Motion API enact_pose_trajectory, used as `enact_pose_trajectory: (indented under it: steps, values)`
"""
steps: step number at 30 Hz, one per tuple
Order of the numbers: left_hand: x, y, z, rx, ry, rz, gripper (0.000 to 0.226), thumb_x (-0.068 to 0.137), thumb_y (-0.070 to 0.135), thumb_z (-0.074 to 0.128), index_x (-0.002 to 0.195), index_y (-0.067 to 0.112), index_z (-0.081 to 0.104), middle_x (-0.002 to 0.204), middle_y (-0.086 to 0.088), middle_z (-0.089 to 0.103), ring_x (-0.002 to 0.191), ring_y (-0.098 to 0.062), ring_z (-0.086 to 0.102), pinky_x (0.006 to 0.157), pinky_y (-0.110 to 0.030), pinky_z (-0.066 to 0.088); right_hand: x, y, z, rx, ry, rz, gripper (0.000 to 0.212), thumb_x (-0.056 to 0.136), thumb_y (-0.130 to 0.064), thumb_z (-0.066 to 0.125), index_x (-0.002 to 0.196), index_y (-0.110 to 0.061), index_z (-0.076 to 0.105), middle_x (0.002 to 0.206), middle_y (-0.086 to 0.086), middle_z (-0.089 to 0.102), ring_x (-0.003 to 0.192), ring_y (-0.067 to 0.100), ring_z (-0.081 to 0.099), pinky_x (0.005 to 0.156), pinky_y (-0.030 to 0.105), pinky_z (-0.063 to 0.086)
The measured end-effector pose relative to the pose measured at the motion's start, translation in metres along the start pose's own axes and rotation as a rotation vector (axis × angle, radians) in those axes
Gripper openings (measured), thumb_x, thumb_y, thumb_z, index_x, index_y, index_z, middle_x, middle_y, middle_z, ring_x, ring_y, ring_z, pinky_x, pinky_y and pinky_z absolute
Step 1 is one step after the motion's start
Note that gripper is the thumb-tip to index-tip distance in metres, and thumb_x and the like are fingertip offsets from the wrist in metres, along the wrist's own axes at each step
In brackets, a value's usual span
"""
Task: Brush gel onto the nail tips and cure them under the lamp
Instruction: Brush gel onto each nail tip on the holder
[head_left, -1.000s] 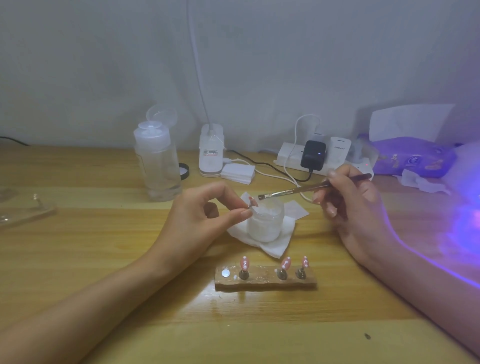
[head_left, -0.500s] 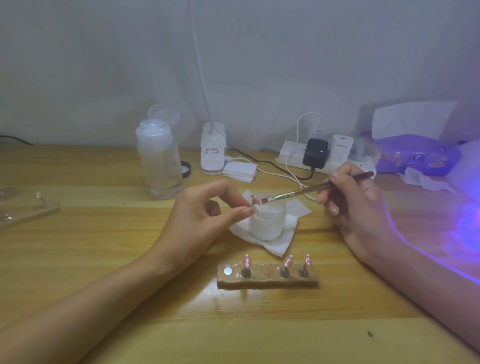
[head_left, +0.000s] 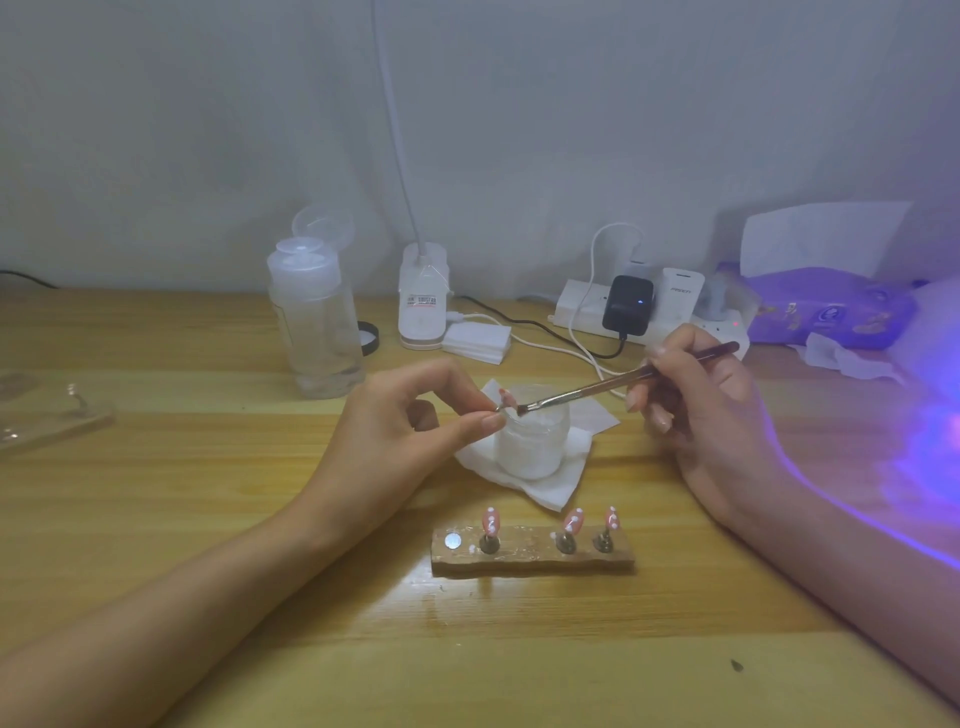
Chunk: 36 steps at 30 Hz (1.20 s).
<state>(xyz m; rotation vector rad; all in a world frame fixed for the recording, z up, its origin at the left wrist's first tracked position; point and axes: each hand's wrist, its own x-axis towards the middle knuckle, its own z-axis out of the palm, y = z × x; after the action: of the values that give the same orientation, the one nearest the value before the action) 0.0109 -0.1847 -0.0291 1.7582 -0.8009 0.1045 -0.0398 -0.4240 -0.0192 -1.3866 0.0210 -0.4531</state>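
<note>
Wooden table (head_left: 156, 519) across the whole view, with a violet glow (head_left: 930, 447) washing over its right edge. Left hand (head_left: 400, 421) reaching in from the near left, thumb and forefinger pinched narrowly on the small stand of one pink nail tip (head_left: 506, 399), held up just over the left rim of the jar. Right hand (head_left: 701, 410) coming in from the right, fingers curled round a brush (head_left: 597, 387) in a pen grip. Handle slanting up to the far right, bristles at the held tip, touching or just short of it; cannot tell which.

Far left of centre, a clear bottle (head_left: 314, 332) upright, flip cap open. Far right, a purple pack (head_left: 831, 312) beside a white power strip (head_left: 571, 312) with a black plug. At centre, a frosted white jar (head_left: 530, 441) on a folded white tissue (head_left: 550, 486). Nearer than that, a wooden block (head_left: 532, 556) lying crosswise. On its upright pegs, three more pink nail tips (head_left: 490, 521), one toward the left and two close together toward the right, apart from both hands.
</note>
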Motion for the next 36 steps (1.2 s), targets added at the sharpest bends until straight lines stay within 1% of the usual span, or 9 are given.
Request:
enact_pose_trajectory:
  steps: [4, 8, 13, 17, 21, 25, 29, 33, 36]
  values:
    - [0.0006, 0.0005, 0.0004, -0.002, 0.009, -0.002, 0.011, 0.080, 0.030, 0.077, 0.073, 0.028, 0.068, 0.077, 0.013, 0.070, 0.045, -0.006, 0.033, 0.047, -0.014, 0.031, 0.0000, -0.0029, 0.0021, 0.036, -0.036, -0.015, 0.024, 0.088, -0.032, 0.061, 0.067, -0.026, 0.051, 0.063, 0.007, 0.067, 0.043, 0.011, 0.045, 0.039, 0.015, 0.029]
    - [-0.0005, 0.0003, 0.0001, -0.010, 0.002, 0.007, 0.013, 0.082, 0.025, 0.078, 0.074, 0.023, 0.069, 0.069, 0.018, 0.066, 0.045, -0.004, 0.031, 0.047, -0.011, 0.029, -0.0004, -0.0005, 0.0012, -0.009, -0.001, 0.014, 0.031, 0.097, -0.020, 0.056, 0.067, -0.024, 0.046, 0.058, 0.007, 0.064, 0.042, 0.010, 0.043, 0.038, 0.015, 0.027]
    - [-0.0001, 0.0000, -0.0001, -0.005, -0.001, 0.014, 0.013, 0.083, 0.023, 0.078, 0.075, 0.024, 0.069, 0.065, 0.020, 0.064, 0.044, -0.003, 0.031, 0.046, -0.009, 0.028, -0.0017, -0.0018, 0.0023, 0.012, -0.036, -0.013, 0.026, 0.091, -0.029, 0.060, 0.069, -0.023, 0.048, 0.063, 0.008, 0.068, 0.044, 0.012, 0.045, 0.039, 0.015, 0.030]
    - [-0.0004, 0.0002, -0.0002, -0.004, 0.001, 0.013, 0.013, 0.082, 0.023, 0.078, 0.074, 0.026, 0.068, 0.068, 0.018, 0.066, 0.044, -0.003, 0.032, 0.046, -0.009, 0.029, -0.0010, -0.0011, 0.0004, 0.008, 0.013, 0.002, 0.035, 0.099, -0.016, 0.053, 0.066, -0.025, 0.047, 0.057, 0.006, 0.063, 0.041, 0.009, 0.041, 0.037, 0.014, 0.027]
    - [0.0000, -0.0005, -0.0004, -0.006, 0.008, 0.010, 0.011, 0.080, 0.029, 0.076, 0.073, 0.028, 0.069, 0.072, 0.017, 0.067, 0.044, -0.003, 0.032, 0.046, -0.011, 0.029, -0.0013, -0.0023, 0.0028, 0.014, -0.048, -0.024, 0.027, 0.091, -0.029, 0.060, 0.064, -0.027, 0.053, 0.062, 0.008, 0.068, 0.043, 0.011, 0.046, 0.038, 0.014, 0.031]
    - [-0.0003, -0.0004, 0.0003, -0.006, 0.008, 0.021, 0.011, 0.080, 0.027, 0.077, 0.074, 0.022, 0.069, 0.068, 0.019, 0.065, 0.044, -0.004, 0.030, 0.046, -0.011, 0.028, -0.0010, -0.0011, 0.0008, 0.000, 0.005, 0.000, 0.032, 0.098, -0.017, 0.054, 0.067, -0.023, 0.047, 0.058, 0.006, 0.064, 0.041, 0.009, 0.043, 0.037, 0.014, 0.028]
    - [-0.0005, -0.0004, -0.0001, -0.002, 0.003, 0.031, 0.011, 0.082, 0.026, 0.078, 0.075, 0.023, 0.069, 0.070, 0.018, 0.066, 0.045, -0.004, 0.031, 0.046, -0.011, 0.029, -0.0018, -0.0029, 0.0031, 0.027, -0.042, -0.018, 0.025, 0.090, -0.031, 0.060, 0.067, -0.026, 0.052, 0.063, 0.007, 0.068, 0.043, 0.011, 0.046, 0.039, 0.015, 0.031]
    - [-0.0006, -0.0001, -0.0002, -0.005, 0.001, 0.034, 0.012, 0.082, 0.024, 0.078, 0.075, 0.023, 0.069, 0.072, 0.018, 0.067, 0.044, -0.005, 0.030, 0.046, -0.012, 0.029, -0.0014, -0.0014, 0.0020, -0.011, 0.008, 0.009, 0.033, 0.098, -0.018, 0.054, 0.066, -0.024, 0.047, 0.057, 0.005, 0.063, 0.041, 0.009, 0.042, 0.037, 0.015, 0.028]
    - [-0.0002, -0.0007, -0.0002, 0.005, 0.006, 0.032, 0.011, 0.082, 0.025, 0.078, 0.075, 0.024, 0.069, 0.074, 0.016, 0.068, 0.045, -0.006, 0.030, 0.046, -0.013, 0.030, -0.0017, -0.0033, 0.0029, 0.029, -0.007, -0.015, 0.028, 0.091, -0.028, 0.060, 0.065, -0.026, 0.050, 0.060, 0.005, 0.066, 0.042, 0.010, 0.045, 0.038, 0.015, 0.030]
